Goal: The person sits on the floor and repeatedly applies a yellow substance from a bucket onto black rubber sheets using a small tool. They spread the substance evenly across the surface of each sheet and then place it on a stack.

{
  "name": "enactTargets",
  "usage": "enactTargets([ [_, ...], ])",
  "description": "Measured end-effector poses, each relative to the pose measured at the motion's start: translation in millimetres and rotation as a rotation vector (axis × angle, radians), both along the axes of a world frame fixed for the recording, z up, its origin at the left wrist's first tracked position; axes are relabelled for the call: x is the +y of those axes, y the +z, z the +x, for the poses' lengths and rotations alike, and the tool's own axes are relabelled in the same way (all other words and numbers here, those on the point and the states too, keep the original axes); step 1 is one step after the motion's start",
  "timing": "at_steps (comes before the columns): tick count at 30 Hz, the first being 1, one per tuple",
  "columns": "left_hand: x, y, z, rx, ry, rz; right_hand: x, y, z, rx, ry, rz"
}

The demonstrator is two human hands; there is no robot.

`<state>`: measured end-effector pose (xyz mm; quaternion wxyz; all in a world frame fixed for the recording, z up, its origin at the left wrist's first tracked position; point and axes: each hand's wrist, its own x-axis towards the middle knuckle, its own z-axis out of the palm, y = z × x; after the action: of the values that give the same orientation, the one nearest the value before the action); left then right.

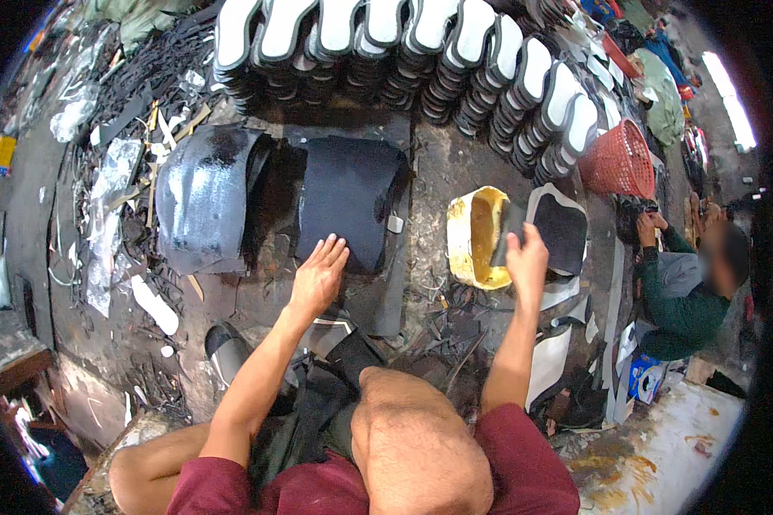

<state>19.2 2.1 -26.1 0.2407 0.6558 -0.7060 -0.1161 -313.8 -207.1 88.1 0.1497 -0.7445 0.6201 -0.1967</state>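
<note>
My left hand (319,273) lies with its fingers stretched flat on the lower edge of a stack of black sheets (352,193). A second stack of dark sheets (202,202), glossy and wet-looking on top, curves up to the left of it. My right hand (528,259) grips a dark, flat spreader-like piece (508,233) at the right rim of a yellow container (461,268). Brownish, sticky-looking stuff coats the inside of this container. The lower end of the piece is partly hidden by my fingers.
Tall stacks of white-topped, sole-shaped pieces (474,34) curve along the back. Right of the container lie a black pale-edged piece (561,230) and a red plastic basket (620,161). Scraps (150,305) litter the left floor. Another person in a green sleeve (683,296) sits at the right.
</note>
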Motion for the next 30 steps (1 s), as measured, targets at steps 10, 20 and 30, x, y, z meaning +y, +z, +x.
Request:
enactTargets([
  [10, -6, -15, 6, 0.002, 0.012, 0.023, -8, -23, -7, -0.221, -0.157, 0.237],
  [20, -4, -2, 1, 0.064, 0.035, 0.013, 61, 52, -101, 0.393, 0.113, 0.197],
  [30, -2, -18, -12, -0.011, 0.091, -0.030, -38, 123, -17, 0.195, 0.086, -0.270],
])
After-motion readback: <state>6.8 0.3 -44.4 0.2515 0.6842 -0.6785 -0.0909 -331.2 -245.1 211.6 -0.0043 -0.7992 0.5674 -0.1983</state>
